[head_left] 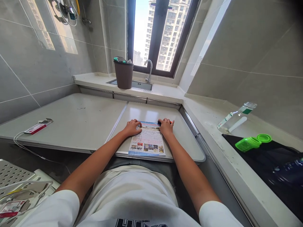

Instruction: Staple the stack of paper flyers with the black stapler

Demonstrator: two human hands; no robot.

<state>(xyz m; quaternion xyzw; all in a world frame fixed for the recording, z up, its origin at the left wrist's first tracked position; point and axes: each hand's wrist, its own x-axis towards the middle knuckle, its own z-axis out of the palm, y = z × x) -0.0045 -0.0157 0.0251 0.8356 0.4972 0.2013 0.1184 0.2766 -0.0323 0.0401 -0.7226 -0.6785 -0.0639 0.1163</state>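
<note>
1. The leaflet [148, 137] lay on the bench [187, 135], near its front edge, between the two hands.
2. The left hand [132, 127] was at the leaflet's upper left, fingers loosely curled; whether they pinched the paper, I could not tell.
3. The right hand [166, 126] was at the upper right corner, fingers closed around a dark item [159, 122] with a red end.
4. Well to the left lay a red-and-white item [36, 128].
5. Beyond, a bin [123, 75] stood by the sink [142, 85].
</note>
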